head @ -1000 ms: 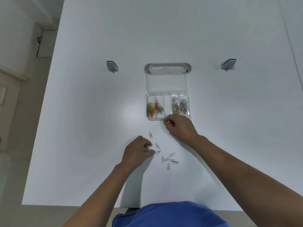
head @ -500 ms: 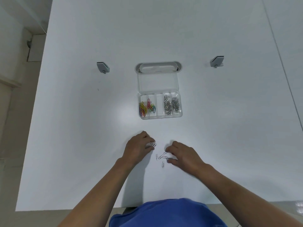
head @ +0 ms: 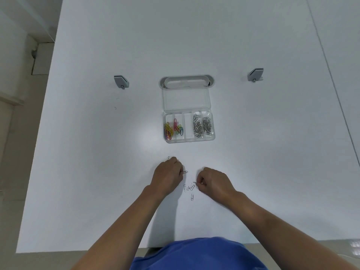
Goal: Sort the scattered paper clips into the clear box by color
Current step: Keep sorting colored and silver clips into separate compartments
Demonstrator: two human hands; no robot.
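The clear box (head: 188, 140) lies open on the white table, lid flat behind it. Coloured clips (head: 173, 129) fill its two left compartments, silver clips (head: 202, 126) the two right ones; the middle one looks empty. Several silver clips (head: 190, 187) lie loose on the table between my hands. My left hand (head: 169, 174) is curled, a silver clip (head: 185, 172) sticking out at its fingertips, another clip (head: 169, 158) just beyond its knuckles. My right hand (head: 213, 181) pinches a silver clip (head: 195, 182) at the right of the loose group.
A grey oval cable grommet (head: 187, 81) sits in the table just behind the box lid. Two small grey brackets (head: 121, 82) (head: 255, 74) stand left and right of it. The table's near edge (head: 78, 249) runs just in front of my body.
My right hand came back from the box's front edge to the loose clips and closed on one. My left hand stayed by the clips, fingers curled.
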